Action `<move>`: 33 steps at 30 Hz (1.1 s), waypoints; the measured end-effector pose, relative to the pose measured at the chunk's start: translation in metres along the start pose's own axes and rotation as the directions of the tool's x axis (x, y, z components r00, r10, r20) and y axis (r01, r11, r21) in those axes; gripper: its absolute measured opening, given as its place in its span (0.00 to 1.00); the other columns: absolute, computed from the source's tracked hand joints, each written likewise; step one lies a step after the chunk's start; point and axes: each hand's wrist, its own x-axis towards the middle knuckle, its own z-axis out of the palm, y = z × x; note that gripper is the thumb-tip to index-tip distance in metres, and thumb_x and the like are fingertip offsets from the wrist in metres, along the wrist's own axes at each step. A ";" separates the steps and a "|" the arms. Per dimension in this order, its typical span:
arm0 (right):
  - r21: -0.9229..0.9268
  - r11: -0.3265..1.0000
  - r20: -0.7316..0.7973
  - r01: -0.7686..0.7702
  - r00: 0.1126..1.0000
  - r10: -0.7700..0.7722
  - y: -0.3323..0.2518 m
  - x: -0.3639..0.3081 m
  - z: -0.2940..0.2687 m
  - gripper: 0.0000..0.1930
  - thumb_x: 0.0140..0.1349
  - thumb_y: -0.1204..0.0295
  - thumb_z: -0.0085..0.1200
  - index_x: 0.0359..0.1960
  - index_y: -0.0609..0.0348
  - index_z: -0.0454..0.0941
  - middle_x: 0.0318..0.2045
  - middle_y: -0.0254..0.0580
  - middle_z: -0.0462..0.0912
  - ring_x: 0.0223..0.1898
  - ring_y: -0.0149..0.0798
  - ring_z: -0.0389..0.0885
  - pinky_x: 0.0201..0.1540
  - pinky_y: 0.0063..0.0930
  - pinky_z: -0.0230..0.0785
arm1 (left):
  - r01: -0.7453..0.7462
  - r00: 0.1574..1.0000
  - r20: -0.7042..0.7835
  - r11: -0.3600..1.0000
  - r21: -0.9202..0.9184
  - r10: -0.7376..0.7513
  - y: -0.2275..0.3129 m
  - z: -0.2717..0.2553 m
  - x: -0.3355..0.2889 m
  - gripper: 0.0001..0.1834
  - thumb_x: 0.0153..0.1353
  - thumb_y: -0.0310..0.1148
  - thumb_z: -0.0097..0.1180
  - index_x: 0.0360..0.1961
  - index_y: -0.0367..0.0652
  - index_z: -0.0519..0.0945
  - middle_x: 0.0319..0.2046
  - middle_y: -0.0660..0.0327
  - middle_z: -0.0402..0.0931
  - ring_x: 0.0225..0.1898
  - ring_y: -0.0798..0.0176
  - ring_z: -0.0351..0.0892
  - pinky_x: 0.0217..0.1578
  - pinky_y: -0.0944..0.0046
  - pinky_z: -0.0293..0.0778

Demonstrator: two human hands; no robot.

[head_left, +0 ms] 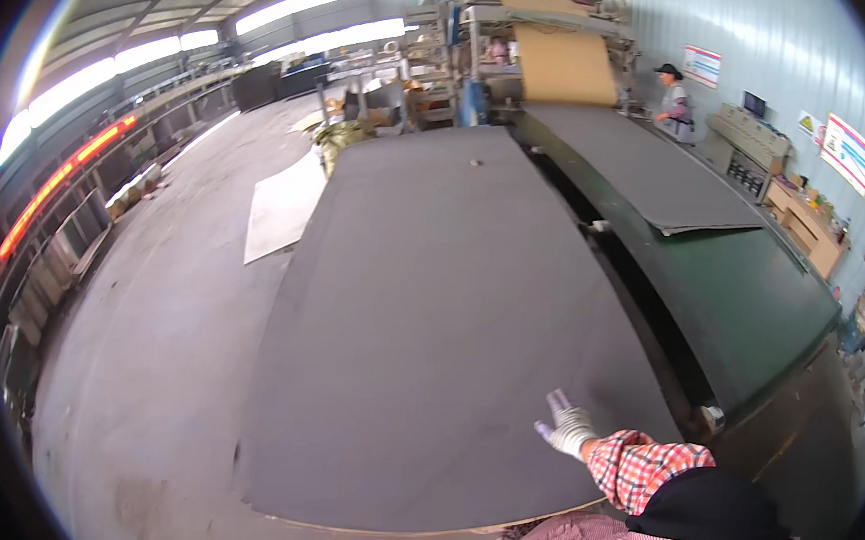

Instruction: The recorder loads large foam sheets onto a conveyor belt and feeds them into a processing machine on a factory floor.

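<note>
Neither of my hands shows in this view. A wide dark grey sheet [420, 299] lies flat across the middle, with a thin light tan edge along its near side. At the lower right a co-worker in a black head covering [712, 505] and checked clothes leans over the sheet's near right corner. The co-worker's gloved hand [570, 429], white with purplish fingertips, is stretched out over the sheet with fingers apart. Whether it touches the surface, I cannot tell.
On the right, a green conveyor table [741, 302] carries another dark sheet [650, 165], beyond a dark gap. A large machine with a tan roll of material [567, 67] stands at the far end. Another person [677, 107] is beside it. A white sheet [281, 209] lies left.
</note>
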 end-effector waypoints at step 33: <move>-0.202 0.978 -0.085 0.052 0.994 -0.070 -0.504 0.114 0.203 0.38 0.54 0.45 0.35 0.61 0.57 0.50 0.64 0.44 0.46 0.66 0.45 0.36 0.63 0.50 0.19 | 0.173 0.964 -0.178 0.976 -0.134 -0.196 0.128 -0.433 0.098 0.18 0.57 0.38 0.48 0.45 0.39 0.67 0.40 0.56 0.70 0.41 0.58 0.71 0.40 0.62 0.69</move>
